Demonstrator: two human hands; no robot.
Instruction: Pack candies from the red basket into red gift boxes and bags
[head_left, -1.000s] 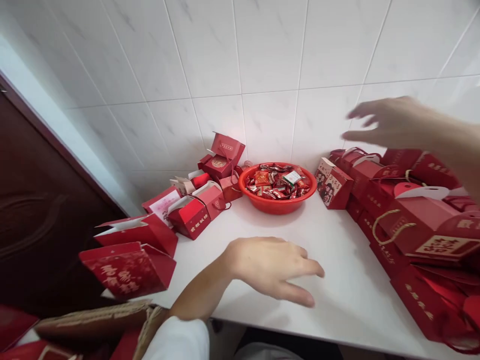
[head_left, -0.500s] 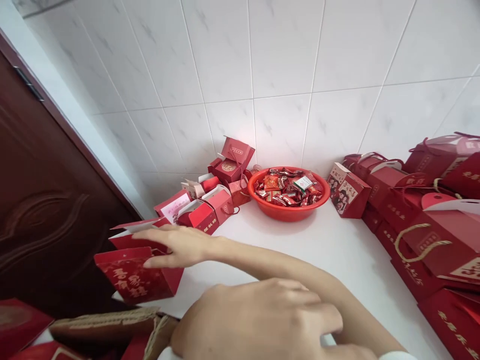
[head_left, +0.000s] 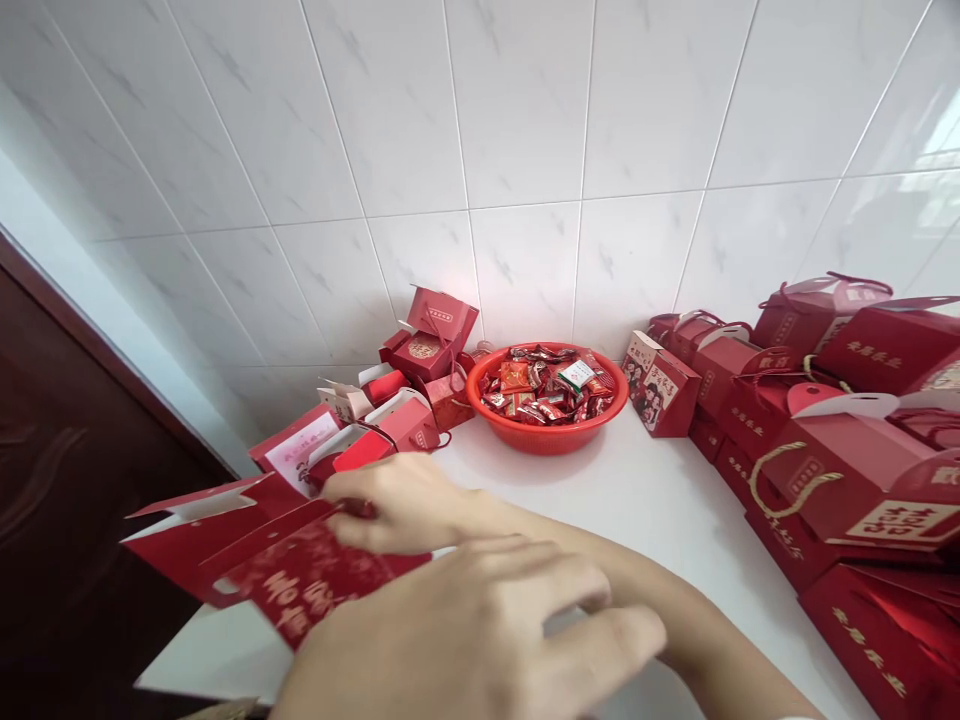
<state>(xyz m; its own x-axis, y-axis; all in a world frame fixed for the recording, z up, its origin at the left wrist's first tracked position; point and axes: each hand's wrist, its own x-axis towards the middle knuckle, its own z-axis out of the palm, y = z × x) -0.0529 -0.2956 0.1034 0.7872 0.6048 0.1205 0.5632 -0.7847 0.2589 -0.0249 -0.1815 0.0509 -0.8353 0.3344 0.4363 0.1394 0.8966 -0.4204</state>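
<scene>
My right hand (head_left: 405, 505) reaches across to the left, its thumb and fingers closed at the upper edge of a red gift box (head_left: 300, 590) with pale lettering on its front. The box is tilted, and its top flaps stand apart. What lies under the fingers is partly hidden. Close to the camera, my left hand (head_left: 480, 630) is in front of the box and covers its lower right part. Its fingers point right and are spread, with nothing visible in them.
A red basin (head_left: 551, 435) of wrapped sweets stands against the tiled wall. Opened small red boxes (head_left: 409, 425) sit left of it. On the right are stacked red gift boxes (head_left: 847, 460). A brown door (head_left: 75, 560) is at the left, beside the white table (head_left: 217, 655).
My right hand has closed on the red gift box, which has tilted and shifted off its earlier spot. The view has turned left-to-right slightly, and my left hand has come nearer the box.
</scene>
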